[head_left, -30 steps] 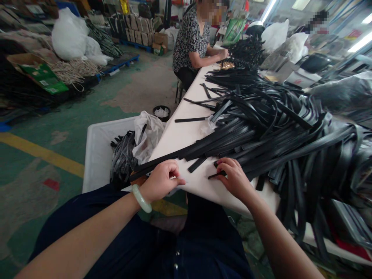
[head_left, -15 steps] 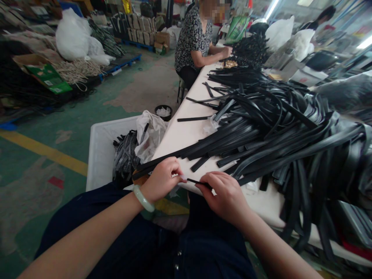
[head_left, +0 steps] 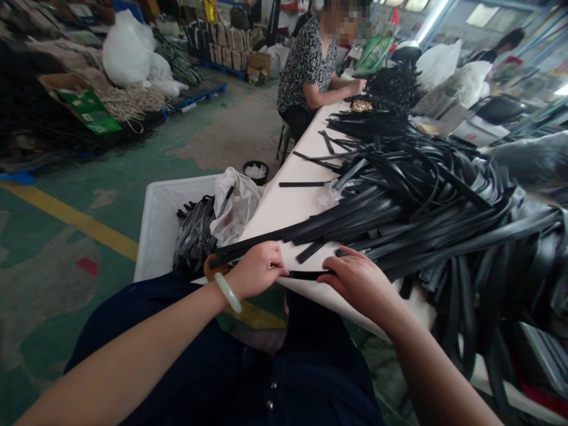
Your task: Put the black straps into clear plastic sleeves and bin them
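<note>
Near the table's front edge, a black strap [head_left: 306, 275] runs between my two hands. My left hand [head_left: 261, 269], with a pale green bangle on the wrist, pinches its left end between thumb and fingers. Farther along the strap, my right hand [head_left: 355, 275] grips it with thumb below and fingers above. Just beyond my hands lies a large heap of long black straps [head_left: 390, 213], their cut ends pointing toward me. One short strap end [head_left: 310, 251] sticks out between my hands on the white tabletop [head_left: 295, 204].
Left of the table stands a white bin [head_left: 153, 231] with dark strips and a whitish cloth bag [head_left: 235, 204]. Behind it is a small black tub [head_left: 256, 171]. A person in a patterned shirt [head_left: 306, 62] sits at the table's far side. Straps hang over the right edge.
My right hand has moved right along the strap, so a longer stretch shows between my hands. The white bit at my left fingertips no longer shows. The view has shifted slightly.
</note>
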The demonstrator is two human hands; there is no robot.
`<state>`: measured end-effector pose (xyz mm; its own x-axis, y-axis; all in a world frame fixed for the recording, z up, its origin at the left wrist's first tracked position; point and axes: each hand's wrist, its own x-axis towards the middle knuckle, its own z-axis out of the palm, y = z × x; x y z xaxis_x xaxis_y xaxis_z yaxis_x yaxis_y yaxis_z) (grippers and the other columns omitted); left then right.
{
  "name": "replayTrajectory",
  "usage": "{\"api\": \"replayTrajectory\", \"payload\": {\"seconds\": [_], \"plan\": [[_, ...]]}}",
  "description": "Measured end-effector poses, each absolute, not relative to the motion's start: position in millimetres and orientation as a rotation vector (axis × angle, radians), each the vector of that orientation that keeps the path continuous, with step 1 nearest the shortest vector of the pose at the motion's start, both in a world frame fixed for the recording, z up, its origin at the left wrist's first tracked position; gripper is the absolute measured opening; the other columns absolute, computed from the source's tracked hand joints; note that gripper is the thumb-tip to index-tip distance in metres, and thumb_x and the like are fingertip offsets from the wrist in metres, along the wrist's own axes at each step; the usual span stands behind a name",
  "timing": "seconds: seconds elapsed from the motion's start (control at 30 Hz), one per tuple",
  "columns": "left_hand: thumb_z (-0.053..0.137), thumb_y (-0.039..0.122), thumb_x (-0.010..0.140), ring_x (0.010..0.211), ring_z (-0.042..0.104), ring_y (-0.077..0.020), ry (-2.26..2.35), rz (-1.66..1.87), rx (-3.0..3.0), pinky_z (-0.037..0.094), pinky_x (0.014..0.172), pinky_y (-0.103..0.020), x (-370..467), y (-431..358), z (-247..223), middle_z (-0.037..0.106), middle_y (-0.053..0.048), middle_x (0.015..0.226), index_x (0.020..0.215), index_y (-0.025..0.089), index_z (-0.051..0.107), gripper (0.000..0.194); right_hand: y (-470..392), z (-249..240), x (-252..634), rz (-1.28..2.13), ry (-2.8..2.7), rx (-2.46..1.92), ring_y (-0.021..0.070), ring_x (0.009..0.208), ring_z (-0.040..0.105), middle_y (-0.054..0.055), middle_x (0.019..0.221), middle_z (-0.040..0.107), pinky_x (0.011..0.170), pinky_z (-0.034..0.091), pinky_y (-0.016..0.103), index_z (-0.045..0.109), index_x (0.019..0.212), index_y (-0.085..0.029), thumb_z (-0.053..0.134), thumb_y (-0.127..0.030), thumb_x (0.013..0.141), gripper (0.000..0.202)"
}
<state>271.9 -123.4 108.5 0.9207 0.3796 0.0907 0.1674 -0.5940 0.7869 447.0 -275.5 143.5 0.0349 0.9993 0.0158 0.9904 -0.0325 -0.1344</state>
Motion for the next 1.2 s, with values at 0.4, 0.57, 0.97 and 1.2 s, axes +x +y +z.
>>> {"api": "replayTrajectory", "payload": {"seconds": [0.4, 0.57, 0.97, 1.2], "plan": [[0.068, 0.01, 0.071, 0.064, 0.049, -0.0106, 0.35, 0.324, 2.026, 0.036, 0.064, -0.024, 290.3, -137.3, 102.4, 0.054, 0.001, 0.063, 0.052, 0.013, 0.062, 0.021, -281.8, 144.5, 458.4, 0.261, -2.07, -2.171, 0.0185, 0.074, 0.066, 0.002, 0.073, 0.069, 0.105, 0.035, 0.043, 0.068, 0.08, -0.019, 0.065, -0.034, 0.086, 0.017], [0.069, 0.014, 0.071, 0.063, 0.05, -0.0108, 0.313, 0.25, 1.988, 0.036, 0.062, -0.024, 298.0, -143.4, 100.5, 0.057, 0.0, 0.065, 0.055, 0.013, 0.065, 0.016, -282.5, 149.9, 455.9, 0.362, -2.18, -2.102, 0.0194, 0.077, 0.066, 0.002, 0.072, 0.069, 0.104, 0.035, 0.041, 0.068, 0.075, -0.019, 0.067, -0.036, 0.084, 0.019], [0.069, 0.016, 0.07, 0.059, 0.048, -0.0101, 0.376, 0.234, 1.947, 0.034, 0.059, -0.024, 302.2, -142.4, 99.0, 0.053, 0.001, 0.059, 0.05, 0.013, 0.063, 0.021, -287.1, 161.1, 470.1, 0.477, -2.137, -2.09, 0.0172, 0.074, 0.065, -0.001, 0.072, 0.069, 0.108, 0.029, 0.045, 0.068, 0.076, -0.021, 0.063, -0.028, 0.087, 0.014], [0.069, 0.02, 0.071, 0.061, 0.05, -0.0106, 0.34, 0.224, 1.898, 0.036, 0.059, -0.023, 305.6, -145.6, 99.1, 0.056, 0.0, 0.062, 0.056, 0.012, 0.067, 0.017, -281.5, 162.2, 460.8, 0.42, -2.188, -2.035, 0.0167, 0.074, 0.064, 0.0, 0.071, 0.07, 0.106, 0.032, 0.041, 0.069, 0.073, -0.02, 0.063, -0.029, 0.086, 0.016]]}}
